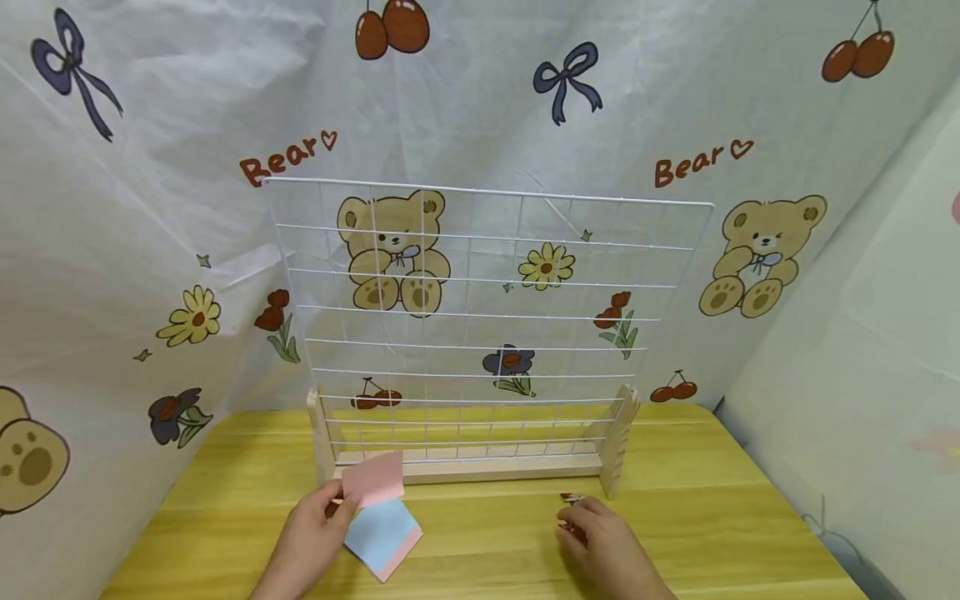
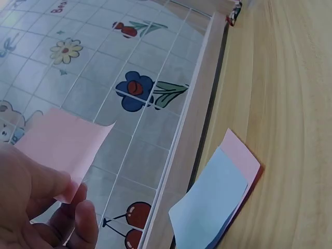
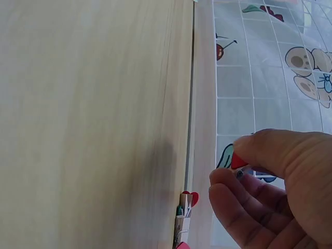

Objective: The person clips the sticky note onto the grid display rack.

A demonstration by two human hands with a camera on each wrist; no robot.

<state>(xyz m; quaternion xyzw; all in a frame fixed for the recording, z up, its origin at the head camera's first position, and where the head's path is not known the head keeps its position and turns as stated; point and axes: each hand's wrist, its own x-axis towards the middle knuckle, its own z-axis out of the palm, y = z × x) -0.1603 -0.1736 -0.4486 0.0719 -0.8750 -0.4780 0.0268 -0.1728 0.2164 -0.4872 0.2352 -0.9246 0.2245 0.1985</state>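
My left hand [image 1: 309,531] pinches a pink paper note [image 1: 373,478] between thumb and fingers, raised at the foot of the wire grid. Below it on the table lies a small stack of notes [image 1: 382,533], light blue on top with a pink edge showing. In the right wrist view, my right hand [image 3: 290,181] pinches a small wooden clothespin with a red decoration [image 3: 238,162]; the fingers hide most of it. Several more mini clothespins [image 3: 182,220] with coloured decorations lie on the table beside that hand, by the grid's base.
A white wire grid [image 1: 487,191] stands upright, leaning back slightly, in a wooden stand [image 1: 480,472] across the middle of the yellow wood-grain table [image 1: 720,517]. Behind it hangs a white cloth [image 1: 465,108] printed with bears, bows and flowers.
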